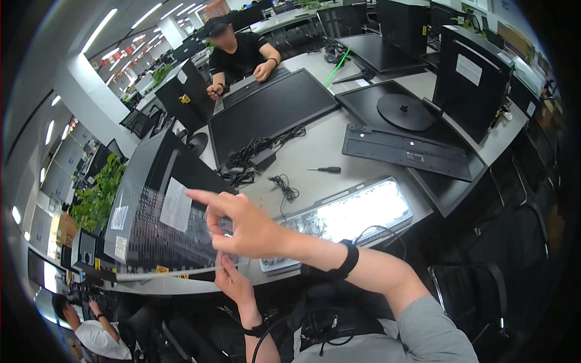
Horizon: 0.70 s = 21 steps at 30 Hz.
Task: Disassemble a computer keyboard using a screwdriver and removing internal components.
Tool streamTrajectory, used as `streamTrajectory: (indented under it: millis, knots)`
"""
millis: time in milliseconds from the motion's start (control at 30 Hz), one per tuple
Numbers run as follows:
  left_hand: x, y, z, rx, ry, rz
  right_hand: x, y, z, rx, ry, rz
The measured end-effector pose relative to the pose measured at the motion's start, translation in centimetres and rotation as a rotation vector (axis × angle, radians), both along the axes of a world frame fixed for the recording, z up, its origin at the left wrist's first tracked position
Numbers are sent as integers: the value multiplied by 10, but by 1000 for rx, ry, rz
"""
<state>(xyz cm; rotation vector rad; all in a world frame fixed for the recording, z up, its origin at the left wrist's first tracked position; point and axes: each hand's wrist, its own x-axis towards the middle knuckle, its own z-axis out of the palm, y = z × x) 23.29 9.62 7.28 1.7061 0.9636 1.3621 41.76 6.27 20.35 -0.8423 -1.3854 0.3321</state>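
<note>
**Both hands on a thin clear strip, over the desk edge**

Desk (315, 157) was the biggest thing, grey, running away from my hands to the far side. Just left of my hands stood a dark PC tower (154, 218) on its side w/ a perforated panel and white stickers. Beyond my hands, centre, lay a big black monitor (272, 109) face down; a second monitor (402, 112) w/ round stand mount lay further right. Another black tower (472, 91) stood upright at far right.

Right next to my rt forearm, on the desk edge, sat the opened keyboard (345, 221), white insides lit up bright. Its black back cover (405, 151) lay apart from it, further out. Between them & the monitor: tangle of black cables (254, 154), a smaller loose cable (284, 187), and a small screwdriver (325, 170).

My right hand (242, 227) came across from the rt, index finger stuck out to the left, thumb & other fingers pinched on a thin clear strip (227, 245). My left hand (233, 281) was right under it, fingertips pinching the same strip from below. The strip itself hard to make out, semi-transparent, held in front of the tower's panel.

A person in black (239, 51) sat across the desk, well away from my hands.
</note>
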Motion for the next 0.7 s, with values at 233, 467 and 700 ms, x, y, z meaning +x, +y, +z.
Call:
streamTrajectory:
  millis: [233, 467, 700]
  knots:
    - [0, -11, -1, 55, 11, 9, 3, -18, 1, -140, -104, -74]
    - [-4, -4, -5, 63, -36, -57, 8, -50, -5, -7, 127, -52]
    - [-5, -1, -2, 69, 1, -22, 52, -114, -72, -418, 519, -28]
